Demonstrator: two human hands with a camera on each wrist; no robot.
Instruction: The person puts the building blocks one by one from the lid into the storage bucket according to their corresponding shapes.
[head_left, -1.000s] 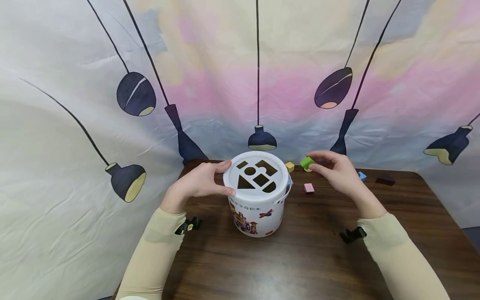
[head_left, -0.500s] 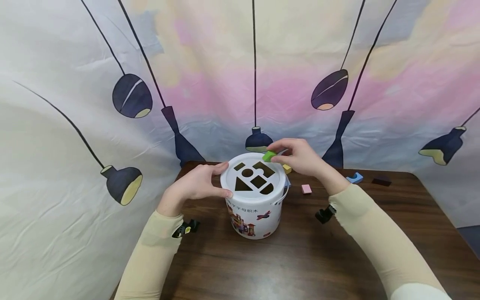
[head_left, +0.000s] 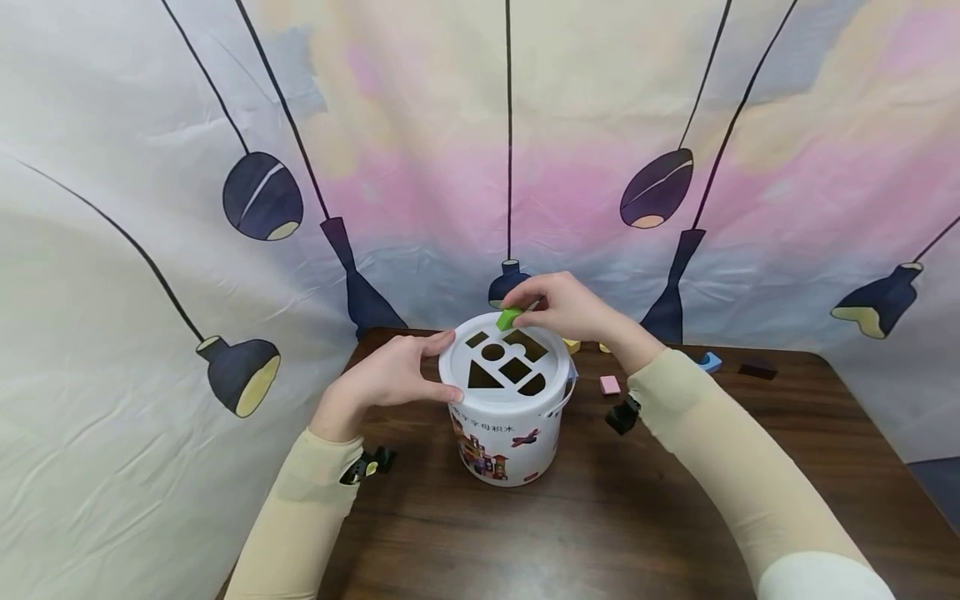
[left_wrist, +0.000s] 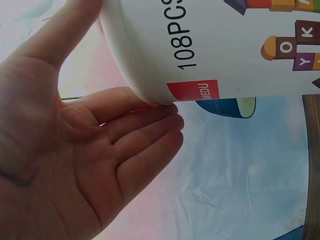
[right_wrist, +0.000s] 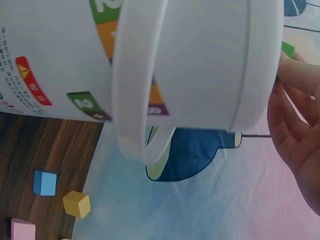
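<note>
A white bucket (head_left: 506, 442) with printed block pictures stands upright on the table. Its white lid (head_left: 557, 367) has several shaped cut-outs. My left hand (head_left: 390, 371) rests against the lid's left side, thumb at the near rim and a finger farther back. In the left wrist view the fingers (left_wrist: 145, 155) lie fairly straight, with tips at the rim. Between thumb and fingers, my right hand (head_left: 570, 308) pinches a green block (head_left: 507, 318) over the far edge of the lid. The right wrist view shows only a corner of this green block (right_wrist: 288, 49) beside the bucket's rim.
Behind and right of the bucket lie a pink block (head_left: 609, 385), a yellow block (right_wrist: 76, 204), a small blue block (right_wrist: 45, 183), a blue arch block (head_left: 709, 362) and a dark block (head_left: 757, 369). The bucket's white handle (right_wrist: 135, 80) hangs on its right side. A lamp-patterned cloth backs the table.
My right hand has carried the green block leftward from the table's back right to over the lid's far edge. The left hand has stayed at the lid's left side.
</note>
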